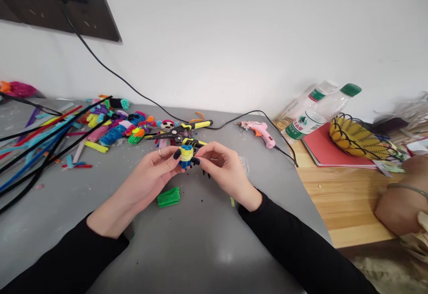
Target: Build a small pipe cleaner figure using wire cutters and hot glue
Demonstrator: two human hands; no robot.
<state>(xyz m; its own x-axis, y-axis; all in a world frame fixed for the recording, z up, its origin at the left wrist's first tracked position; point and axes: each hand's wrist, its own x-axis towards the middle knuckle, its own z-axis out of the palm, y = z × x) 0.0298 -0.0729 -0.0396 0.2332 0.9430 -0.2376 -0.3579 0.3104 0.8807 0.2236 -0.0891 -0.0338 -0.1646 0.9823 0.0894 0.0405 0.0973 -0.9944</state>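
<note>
Between my two hands, above the grey table, is a small yellow and blue pipe-cleaner figure (pixel 186 156). My left hand (pixel 158 167) pinches it from the left between thumb and fingers; a ring shows on one finger. From the other side, my right hand (pixel 222 162) has thumb and index finger closed at the figure's right edge. A folded green pipe-cleaner bundle (pixel 169 197) lies on the table just below my left hand. Yellow and black wire strippers (pixel 177 133) lie right behind the figure, partly covered by my hands.
Loose pipe cleaners (pixel 40 138) and coloured bundles (pixel 120 127) spread over the left side. A pink glue gun (pixel 257 132) with a black cord lies at the back right. Beyond are a plastic bottle (pixel 317 116), a yellow basket (pixel 356 138) and another person's arm (pixel 401 200).
</note>
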